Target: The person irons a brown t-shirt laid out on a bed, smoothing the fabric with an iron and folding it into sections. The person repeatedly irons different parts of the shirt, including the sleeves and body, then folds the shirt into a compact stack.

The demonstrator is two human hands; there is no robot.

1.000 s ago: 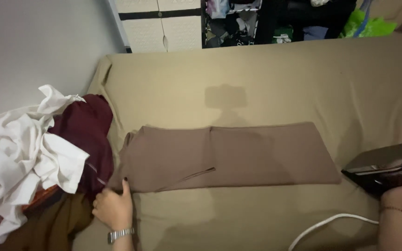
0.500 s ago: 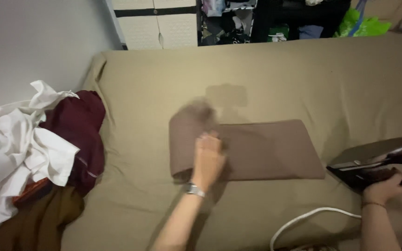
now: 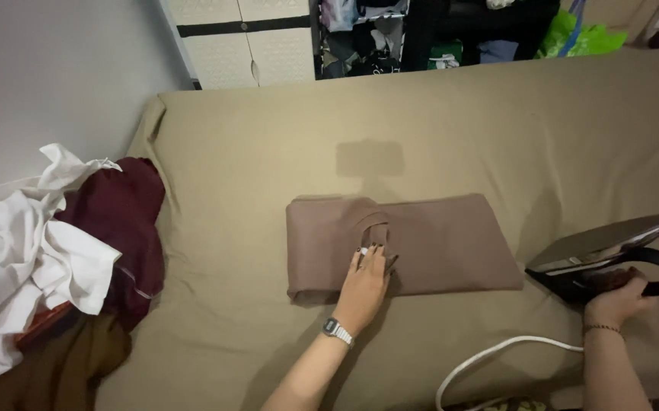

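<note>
A brown garment (image 3: 436, 243) lies folded in half on the tan sheet (image 3: 421, 129). My left hand (image 3: 366, 280) rests flat on its middle, fingers spread over the folded edge, a metal watch on the wrist. At the right, my right hand (image 3: 615, 299) grips the handle of a black clothes iron (image 3: 611, 255) that is tilted up on its heel, soleplate facing up and left, beside the garment's right end. A white cord (image 3: 497, 358) runs from the iron toward the bottom edge.
A heap of clothes sits at the left: white fabric (image 3: 17, 243), a maroon garment (image 3: 127, 221) and an olive one (image 3: 63, 365). A grey wall (image 3: 55, 76) stands behind it. Cabinets and shelves with clothes (image 3: 360, 34) line the far side.
My left hand carried the garment's left end over to the right, folding it in half, and now presses on the fold. The iron stays tilted in my right hand.
</note>
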